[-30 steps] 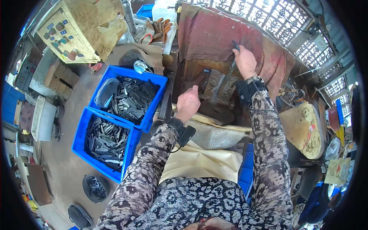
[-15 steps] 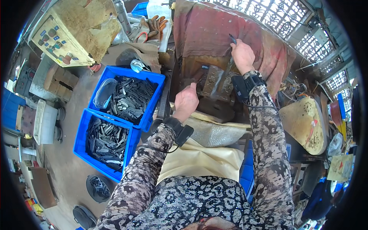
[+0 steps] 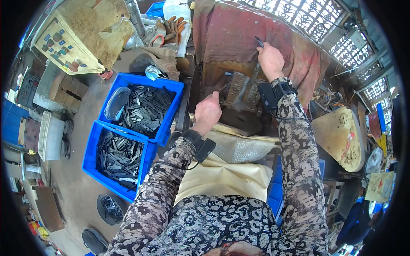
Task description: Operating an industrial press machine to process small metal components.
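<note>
My right hand [image 3: 271, 62] is closed round a dark-tipped rod [image 3: 259, 41] in front of the red cloth; its end sticks out above my fingers. Just below this hand a grey pipe-like piece [image 3: 255, 73] slants down, and I cannot tell if it joins the rod. My left hand [image 3: 208, 113] is closed at the near left of the wet machine trough, thumb side up. Whatever it holds is hidden or too small to make out. Between the hands lies a wet, dirt-coated metal block [image 3: 235, 88] with a whitish streak, perhaps water, beside it.
Two blue bins [image 3: 160, 138] of flat dark metal pieces stand at my left. A stained red cloth [image 3: 230, 32] hangs over the machine's back. A control box [image 3: 70, 47] and gloves [image 3: 173, 30] are at far left; a dirty cream board [image 3: 339, 138] is at right.
Both hands hold nearly the same places. The right hand has shifted very slightly up and away from me; the left hand shows no clear movement.
</note>
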`<control>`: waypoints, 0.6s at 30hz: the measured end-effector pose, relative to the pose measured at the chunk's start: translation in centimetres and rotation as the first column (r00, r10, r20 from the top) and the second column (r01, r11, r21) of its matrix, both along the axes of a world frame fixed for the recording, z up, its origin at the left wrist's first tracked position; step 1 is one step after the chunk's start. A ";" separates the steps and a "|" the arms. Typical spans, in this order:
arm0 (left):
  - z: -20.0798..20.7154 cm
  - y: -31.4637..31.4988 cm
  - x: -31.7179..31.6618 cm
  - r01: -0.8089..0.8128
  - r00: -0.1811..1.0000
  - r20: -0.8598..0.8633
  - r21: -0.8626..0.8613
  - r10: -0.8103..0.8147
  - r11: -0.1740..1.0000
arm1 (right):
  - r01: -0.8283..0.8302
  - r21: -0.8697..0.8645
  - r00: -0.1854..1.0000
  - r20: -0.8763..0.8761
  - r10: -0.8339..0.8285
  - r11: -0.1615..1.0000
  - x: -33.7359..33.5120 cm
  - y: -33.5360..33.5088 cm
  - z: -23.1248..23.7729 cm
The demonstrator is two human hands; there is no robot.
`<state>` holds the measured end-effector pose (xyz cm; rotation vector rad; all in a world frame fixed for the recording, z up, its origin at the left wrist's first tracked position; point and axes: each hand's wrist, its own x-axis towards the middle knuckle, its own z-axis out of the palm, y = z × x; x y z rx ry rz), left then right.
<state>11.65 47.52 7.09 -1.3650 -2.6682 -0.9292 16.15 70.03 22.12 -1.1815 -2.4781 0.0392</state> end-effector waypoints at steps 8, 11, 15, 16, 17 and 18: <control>-0.1 0.1 0.0 0.004 1.000 0.000 0.002 -0.004 1.000 | -0.004 0.002 1.000 -0.013 0.004 1.000 0.1 0.2 -0.1; -0.2 0.1 0.0 0.003 1.000 -0.001 -0.003 -0.003 1.000 | -0.002 0.005 1.000 -0.009 0.002 1.000 0.0 0.2 -0.1; -0.3 0.2 0.0 -0.007 1.000 -0.019 0.004 0.007 1.000 | -0.005 0.011 1.000 -0.007 0.005 1.000 0.0 0.2 0.0; -0.3 0.2 0.0 -0.007 1.000 -0.019 0.004 0.007 1.000 | -0.002 0.005 1.000 -0.005 0.002 1.000 0.0 0.1 0.1; -0.3 0.2 0.0 -0.007 1.000 -0.022 0.007 0.007 1.000 | 0.002 -0.002 1.000 -0.003 -0.002 1.000 0.0 0.0 0.1; -0.3 0.2 0.0 -0.006 1.000 -0.024 0.011 0.006 1.000 | 0.002 -0.002 1.000 -0.003 -0.002 1.000 0.0 -0.1 0.2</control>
